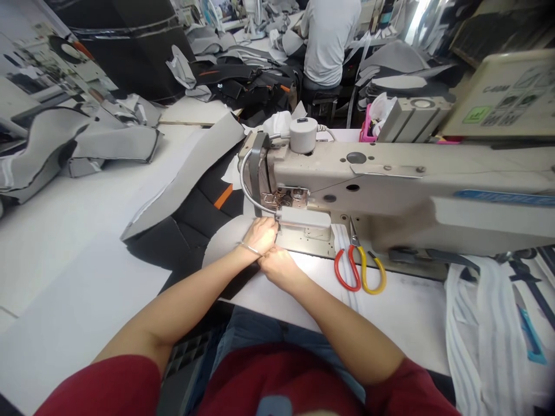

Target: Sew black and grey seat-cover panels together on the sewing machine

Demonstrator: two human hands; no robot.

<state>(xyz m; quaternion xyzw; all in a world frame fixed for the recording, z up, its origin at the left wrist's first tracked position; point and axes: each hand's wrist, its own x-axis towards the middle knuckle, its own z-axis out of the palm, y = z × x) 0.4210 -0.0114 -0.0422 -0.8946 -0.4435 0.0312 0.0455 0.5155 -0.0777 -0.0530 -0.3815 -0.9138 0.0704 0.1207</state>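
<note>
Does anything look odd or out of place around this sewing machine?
Mainly the scissors: their handles don't match, one being red and the other yellow. They also lie loose across a striped strip, beside the sewing machine's needle area. No spill or damage is plain to see.

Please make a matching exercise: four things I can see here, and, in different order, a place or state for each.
1. scissors
2. bracelet
3. right hand
4. orange strip

A. around the left wrist
B. on the dark fabric
C. with red and yellow handles
D. bare-wristed, beside the left hand

Pairs: 1-C, 2-A, 3-D, 4-B
</note>
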